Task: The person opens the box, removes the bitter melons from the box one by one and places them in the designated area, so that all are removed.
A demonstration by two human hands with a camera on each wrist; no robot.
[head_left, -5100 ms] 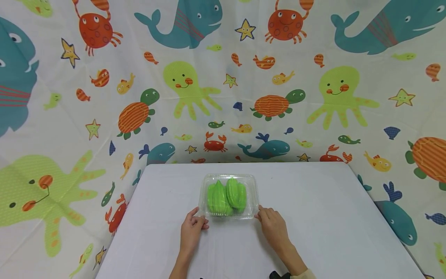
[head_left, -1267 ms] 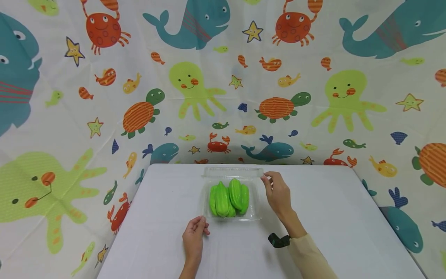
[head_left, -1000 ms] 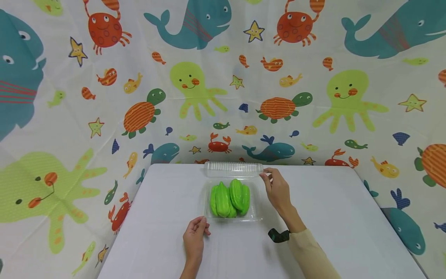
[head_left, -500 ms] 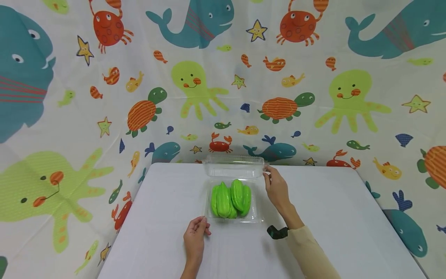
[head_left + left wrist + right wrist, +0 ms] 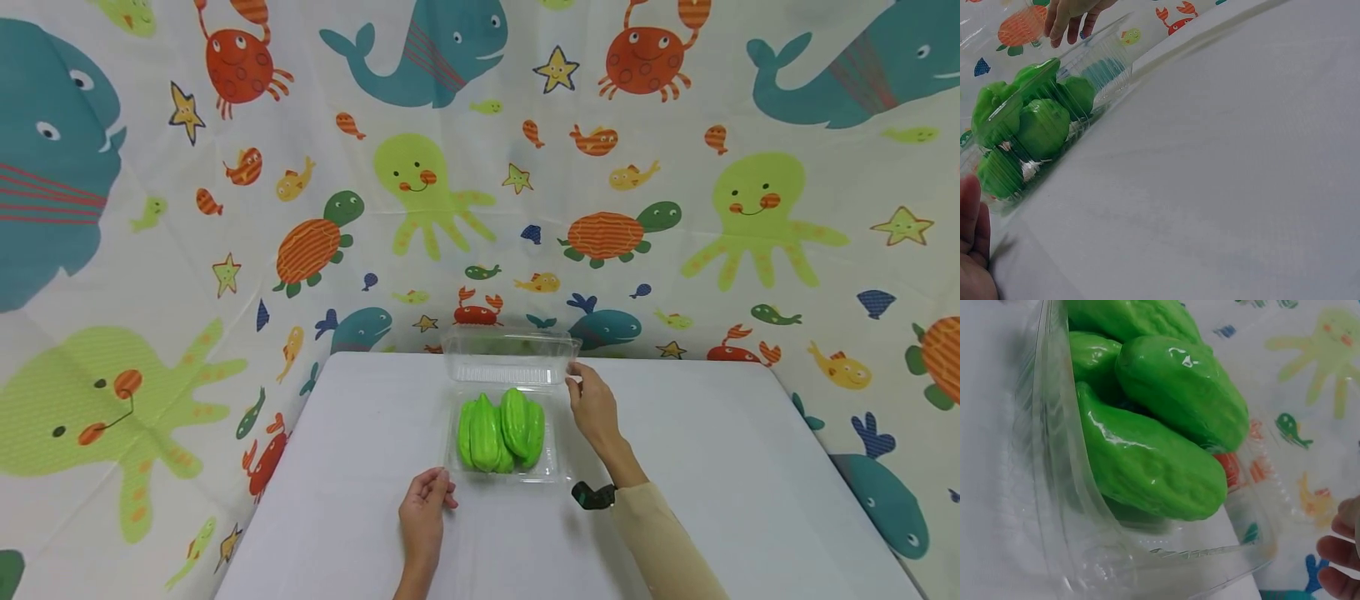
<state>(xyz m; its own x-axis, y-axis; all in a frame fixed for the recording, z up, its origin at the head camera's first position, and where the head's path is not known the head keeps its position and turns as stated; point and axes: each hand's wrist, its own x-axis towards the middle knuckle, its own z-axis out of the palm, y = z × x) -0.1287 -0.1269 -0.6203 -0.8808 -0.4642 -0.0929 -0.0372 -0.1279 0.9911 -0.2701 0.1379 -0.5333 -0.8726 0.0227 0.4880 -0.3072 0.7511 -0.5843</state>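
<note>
A clear plastic clamshell box (image 5: 556, 467) sits on the table with its clear lid (image 5: 495, 369) raised at the far side. Lying in its base are several glossy, bright green vegetables (image 5: 501, 433), long, bumpy and ridged, also close up in the right wrist view. My left hand (image 5: 423, 517) is at the near left corner of the box, thumb and forefinger pinching its rim. At the right end of the lid my right hand (image 5: 597, 408) pinches the edge between thumb and forefinger. Only a few of its fingers (image 5: 1338, 550) enter the right wrist view.
A white-covered table (image 5: 697, 467) extends on both sides of the box. Close behind its far edge hangs a cloth (image 5: 442, 200) printed with sea animals. A small black device (image 5: 592, 496) is at the right wrist, beside a beige sleeve.
Both hands were at the near corners of the closed box about five seconds ago. The right hand has since moved to the far side and the lid has swung up and back.
</note>
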